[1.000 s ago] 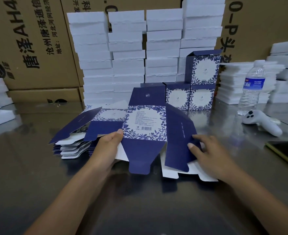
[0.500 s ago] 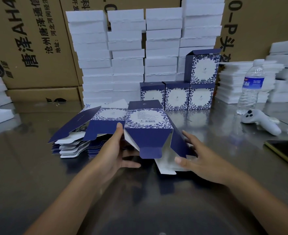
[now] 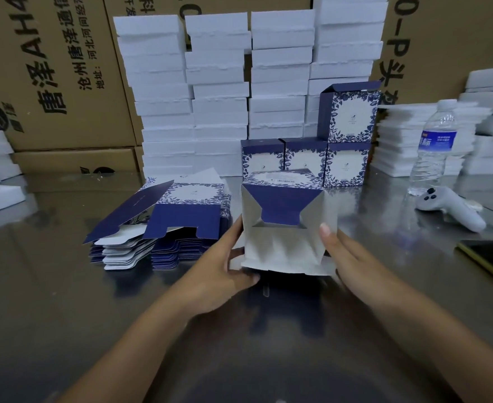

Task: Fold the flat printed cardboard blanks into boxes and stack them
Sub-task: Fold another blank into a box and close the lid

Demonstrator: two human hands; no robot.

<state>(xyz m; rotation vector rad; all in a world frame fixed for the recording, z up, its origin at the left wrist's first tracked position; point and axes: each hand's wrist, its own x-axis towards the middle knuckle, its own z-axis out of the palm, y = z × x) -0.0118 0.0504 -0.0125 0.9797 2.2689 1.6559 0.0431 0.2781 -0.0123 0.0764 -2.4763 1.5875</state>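
A half-formed blue-and-white floral box [image 3: 283, 242] lies on its side in the table's middle, its open white inside facing me and a dark blue flap folded in at the top. My left hand [image 3: 225, 266] grips its left wall and lower corner. My right hand [image 3: 347, 257] presses flat against its right wall. A pile of flat printed blanks [image 3: 164, 225] sits just left of the box. Behind it stand finished boxes [image 3: 303, 161], three in a row with one more on top at the right [image 3: 350, 114].
Tall stacks of white foam trays [image 3: 219, 91] and brown cartons [image 3: 50, 74] line the back. At the right are a water bottle [image 3: 434, 146], a white controller [image 3: 448, 207], a dark phone [image 3: 492, 260] and more foam stacks [image 3: 489, 123]. The steel table [image 3: 65, 301] is reflective.
The blank has gone from flat and spread out to an upright box shape with its open end toward me. Both hands moved in to clasp its sides.
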